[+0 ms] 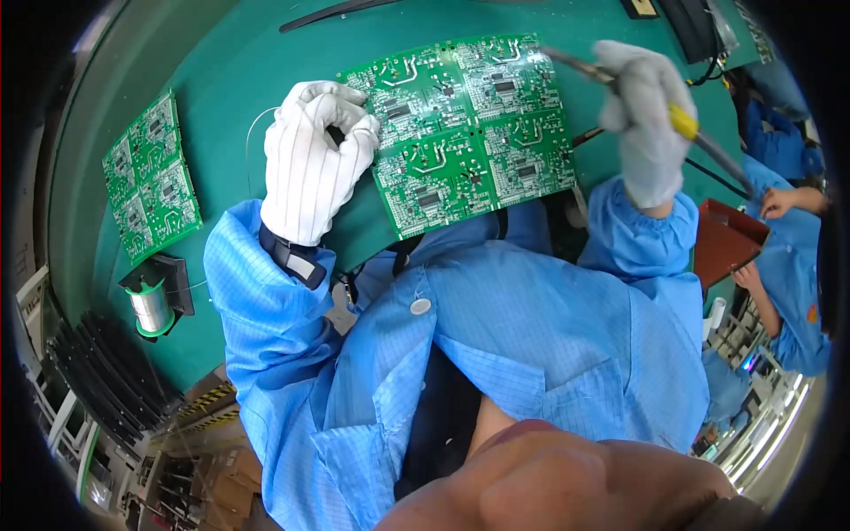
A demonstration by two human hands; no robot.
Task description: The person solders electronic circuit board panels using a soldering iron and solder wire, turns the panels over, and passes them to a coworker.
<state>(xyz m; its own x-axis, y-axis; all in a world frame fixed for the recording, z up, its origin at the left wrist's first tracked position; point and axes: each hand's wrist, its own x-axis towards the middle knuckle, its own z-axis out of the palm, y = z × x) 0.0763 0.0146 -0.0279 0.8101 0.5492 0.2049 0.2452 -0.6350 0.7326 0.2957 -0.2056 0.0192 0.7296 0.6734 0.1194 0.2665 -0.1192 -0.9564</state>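
Observation:
A green circuit board panel (475, 131), with several like sections of chips and white traces, lies in front of me. My left hand (312, 173), in a striped white glove, is closed at the panel's left edge, thumb and forefinger curled into a ring. A thin solder wire (249, 146) arcs up to this hand; its end is hidden by the fingers. My right hand (648, 124), also gloved, grips a soldering iron (683, 122) with a yellow collar. The iron's metal end points left, at the panel's upper right corner.
Another green board panel (152, 181) lies at the left of the green mat (226, 106). Below it stands a solder spool (152, 310) on a black holder. Black slotted racks (111, 380) sit at lower left. Co-workers and a red-brown tray (728, 243) are on the right.

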